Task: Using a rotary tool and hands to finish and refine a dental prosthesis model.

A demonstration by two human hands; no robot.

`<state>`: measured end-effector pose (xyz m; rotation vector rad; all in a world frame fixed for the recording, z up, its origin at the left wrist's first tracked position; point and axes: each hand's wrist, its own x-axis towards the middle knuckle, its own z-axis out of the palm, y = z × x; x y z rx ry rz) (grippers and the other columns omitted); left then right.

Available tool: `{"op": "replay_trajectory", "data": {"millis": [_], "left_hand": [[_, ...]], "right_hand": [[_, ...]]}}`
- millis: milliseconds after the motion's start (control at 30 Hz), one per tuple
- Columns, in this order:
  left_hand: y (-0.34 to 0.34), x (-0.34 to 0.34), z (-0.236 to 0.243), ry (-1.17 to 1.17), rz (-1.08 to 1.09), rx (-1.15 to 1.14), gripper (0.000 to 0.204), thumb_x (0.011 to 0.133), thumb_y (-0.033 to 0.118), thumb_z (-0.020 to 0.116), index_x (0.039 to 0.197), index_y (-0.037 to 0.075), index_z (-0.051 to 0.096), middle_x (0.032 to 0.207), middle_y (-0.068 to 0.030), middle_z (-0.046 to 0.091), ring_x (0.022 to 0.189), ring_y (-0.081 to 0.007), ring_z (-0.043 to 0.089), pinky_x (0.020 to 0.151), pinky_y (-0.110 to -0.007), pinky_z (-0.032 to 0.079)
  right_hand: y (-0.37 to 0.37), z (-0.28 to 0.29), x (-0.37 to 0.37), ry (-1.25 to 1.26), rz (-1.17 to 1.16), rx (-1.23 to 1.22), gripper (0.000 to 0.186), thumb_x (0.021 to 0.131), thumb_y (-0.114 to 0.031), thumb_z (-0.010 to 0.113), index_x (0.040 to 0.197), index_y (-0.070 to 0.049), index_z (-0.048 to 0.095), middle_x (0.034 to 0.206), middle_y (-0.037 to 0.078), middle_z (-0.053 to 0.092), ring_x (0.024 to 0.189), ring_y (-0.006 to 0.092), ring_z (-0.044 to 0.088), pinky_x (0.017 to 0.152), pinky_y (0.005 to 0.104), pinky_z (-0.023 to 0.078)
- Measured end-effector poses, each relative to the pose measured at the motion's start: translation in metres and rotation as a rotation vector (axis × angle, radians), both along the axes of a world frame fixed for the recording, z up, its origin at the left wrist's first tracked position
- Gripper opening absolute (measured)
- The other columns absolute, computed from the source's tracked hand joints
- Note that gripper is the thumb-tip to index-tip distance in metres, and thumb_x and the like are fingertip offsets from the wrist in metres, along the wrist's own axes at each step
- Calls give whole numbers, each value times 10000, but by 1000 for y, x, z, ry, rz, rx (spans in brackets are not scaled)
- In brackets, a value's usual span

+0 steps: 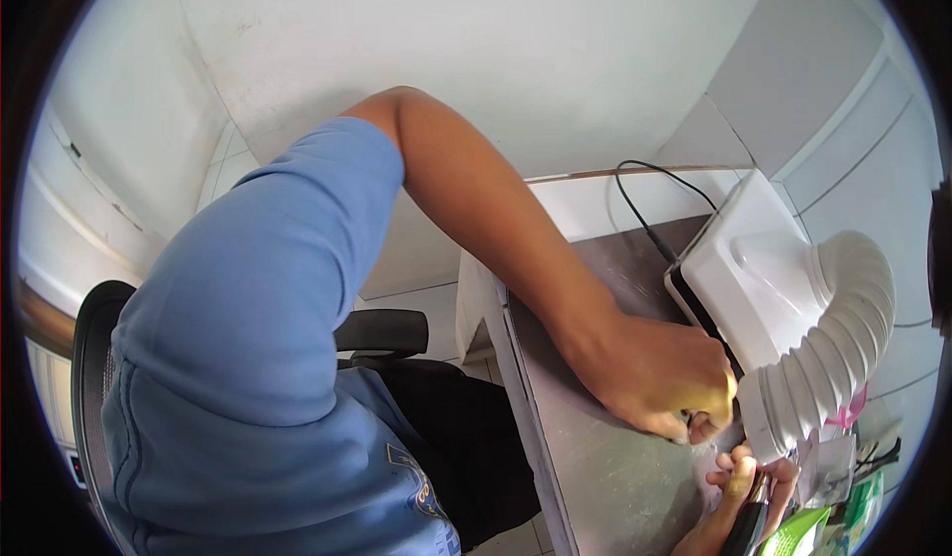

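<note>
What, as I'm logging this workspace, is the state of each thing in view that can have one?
Left hand: fingers curled; any grip unclear.
Right hand: closed around the dark tool.
Dark tool: held; on or off can't be told.
White hose: bent over in an arch, joined to the white box.
Black cable: curved, thick end at the box.

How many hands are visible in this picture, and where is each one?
2. The left hand is over the grey tabletop, beside the ribbed white hose; the right hand, partly hidden, is near the hose's lower end, holding a black pen-shaped tool.
</note>
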<state>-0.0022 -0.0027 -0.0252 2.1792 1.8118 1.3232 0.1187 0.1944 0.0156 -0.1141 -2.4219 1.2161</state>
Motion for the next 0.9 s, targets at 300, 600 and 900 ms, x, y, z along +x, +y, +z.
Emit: {"op": "replay_trajectory", "data": {"millis": [300, 600, 900], "left_hand": [[-95, 5, 38, 243, 209, 268, 228, 856, 170, 672, 1029, 32, 617, 883, -119, 564, 873, -211, 582, 510, -334, 468], [-142, 100, 103, 480, 224, 1165, 109, 797, 116, 676, 778, 69, 579, 864, 23, 606, 799, -51, 525, 537, -144, 480], [-140, 114, 121, 330, 183, 1172, 276, 722, -13, 553, 475, 104, 517, 439, 92, 506, 379, -25, 481, 492, -121, 462]], "right_hand": [[-14, -8, 21, 96, -41, -107, 225, 899, -175, 620, 995, -14, 496, 895, 131, 610, 687, 173, 619, 603, 294, 542], [-30, -8, 35, 86, -78, -193, 282, 866, -181, 669, 992, 6, 500, 898, 160, 619, 780, 215, 653, 707, 319, 572], [-42, -4, 40, 140, -153, -175, 216, 864, -137, 642, 959, -6, 499, 822, 109, 579, 656, 158, 603, 582, 254, 500]]}}
